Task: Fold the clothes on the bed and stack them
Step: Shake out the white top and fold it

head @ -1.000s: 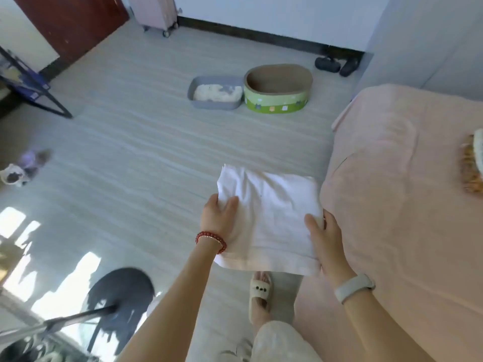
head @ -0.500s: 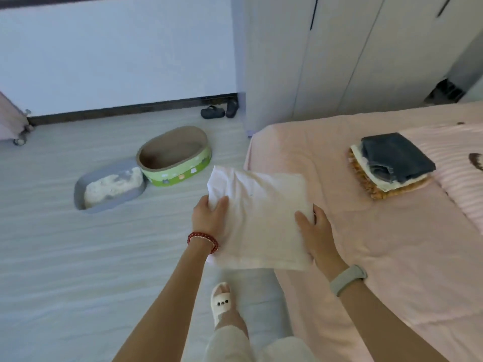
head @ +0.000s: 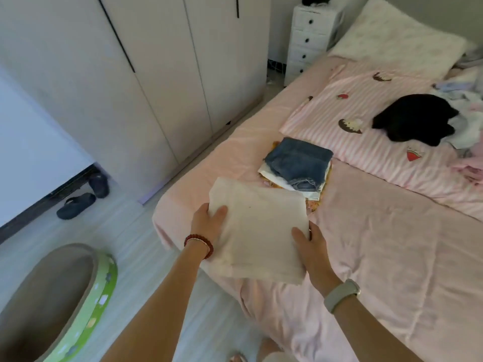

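Over the near corner of the pink-sheeted bed: left hand gripped left edge of folded white cloth garment, thumb on top; right hand gripped its right edge. Carried above mattress, just short of denim-topped folded stack. Stacking step; next probably needed lowering squarely onto stack.

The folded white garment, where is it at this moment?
In the head view it is centre frame: the folded white garment is held between the left hand and right hand, above the bed's corner, just before the stack.
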### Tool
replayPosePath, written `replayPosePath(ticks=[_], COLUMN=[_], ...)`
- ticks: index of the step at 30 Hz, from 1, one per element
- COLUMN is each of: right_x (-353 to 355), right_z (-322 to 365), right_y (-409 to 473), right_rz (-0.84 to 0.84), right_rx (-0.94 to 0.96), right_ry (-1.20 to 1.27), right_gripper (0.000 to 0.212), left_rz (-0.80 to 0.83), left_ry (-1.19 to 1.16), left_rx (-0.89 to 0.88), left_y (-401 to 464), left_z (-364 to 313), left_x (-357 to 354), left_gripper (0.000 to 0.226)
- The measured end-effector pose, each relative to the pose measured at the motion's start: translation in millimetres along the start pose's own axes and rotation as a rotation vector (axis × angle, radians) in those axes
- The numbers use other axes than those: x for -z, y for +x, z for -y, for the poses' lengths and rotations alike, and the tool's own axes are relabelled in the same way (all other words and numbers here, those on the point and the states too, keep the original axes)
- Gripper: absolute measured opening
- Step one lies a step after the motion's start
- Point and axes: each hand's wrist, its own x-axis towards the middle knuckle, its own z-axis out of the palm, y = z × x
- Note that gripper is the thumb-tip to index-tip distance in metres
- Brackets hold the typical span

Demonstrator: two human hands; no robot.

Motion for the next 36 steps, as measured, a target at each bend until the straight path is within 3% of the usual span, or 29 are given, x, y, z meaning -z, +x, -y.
replayPosePath(ticks=[4,9,17,20,22,25,27,28,31,36], right_x=[12,29,52,50,50,51,48,44,33,30], right_z=[19,39,12,-10,-22,-26,-22,-21,-24,-42], right_y=[72,202,360,381,382,375,379,384,405,432], right_rz=[-0.159,-0.275,-0.371,-0.293,-0.262,-0.421,-0.486,-0.462,-0.264,-0.177], right_rx=[-0.002,0.071,0.108,-0.119,-0.208,0.032,0.273,0.348,0.276,0.156], right_ry=[0.087,0.089,-0.026,-0.208,-0.370,-0.608,-0.838,-0.941,-1.134,-1.194], right_gripper=[0.036,0.034,0.047,0.056,0.055,0.051,0.051,0.052,0.053,0.055], left_rz=[0.165,0.240,0.289,0.331,0.232,0.076,0.138,0.218,0.373,0.531], left_ry=[0.039,0.011,0.033,0.229,0.418,0.676,0.783,0.846,0.969,1.009], left_rx=[-0.093,-0.151,-0.134,-0.115,-0.214,-0.623,-0.878,-0.920,-0.820,-0.718], left_y=[85,199,324,343,341,329,325,326,345,375], left_z=[-52,-104,-109,-83,-71,-66,-63,-62,-55,-47], left_x=[-59,-151,-267,-295,-305,-312,-321,-326,-340,-354], left_gripper=[0.021,0.016,0.015,0.044,0.057,0.054,0.053,0.055,0.059,0.058])
